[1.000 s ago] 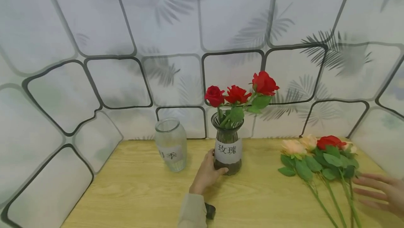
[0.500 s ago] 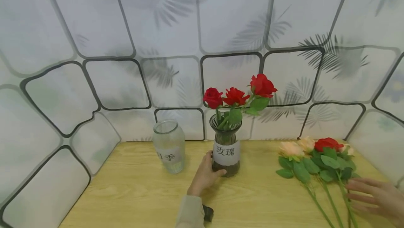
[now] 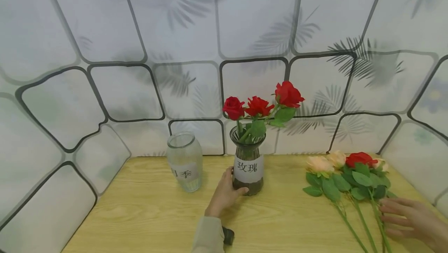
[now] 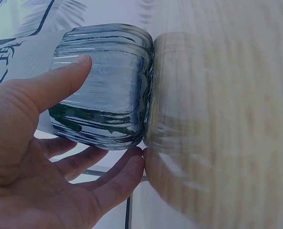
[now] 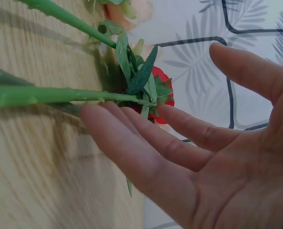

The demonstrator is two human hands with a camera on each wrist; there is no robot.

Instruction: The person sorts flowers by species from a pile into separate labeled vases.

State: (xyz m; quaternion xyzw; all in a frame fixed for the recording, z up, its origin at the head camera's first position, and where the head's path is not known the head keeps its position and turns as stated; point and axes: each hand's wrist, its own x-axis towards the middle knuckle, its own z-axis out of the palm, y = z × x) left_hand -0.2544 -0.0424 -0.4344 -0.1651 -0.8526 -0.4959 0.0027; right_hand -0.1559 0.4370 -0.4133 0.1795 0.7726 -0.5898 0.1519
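Observation:
In the head view my left hand (image 3: 224, 194) holds the lower part of a dark glass vase (image 3: 249, 186) on the table. Three red roses (image 3: 259, 106) stand in that vase, which bears a white paper label. The left wrist view shows the thumb (image 4: 67, 78) across the front of the glass and the other fingers behind it. At the right my right hand (image 3: 407, 218) has its fingers spread beside the green stem of a red rose (image 3: 362, 159) lying on the table. Its fingertips (image 5: 96, 114) overlap the thorny stem (image 5: 50, 94) in the right wrist view.
Left of the dark vase stands a clear glass jar (image 3: 184, 155) with a paper label and no flowers. Peach flowers (image 3: 319, 164) lie beside the red one, stems toward the front edge. A patterned wall covering (image 3: 196, 89) rises right behind the wooden table (image 3: 140, 206).
The whole head view has shifted slightly left. My right hand has edged a little closer to the stems; my left hand keeps its hold on the vase.

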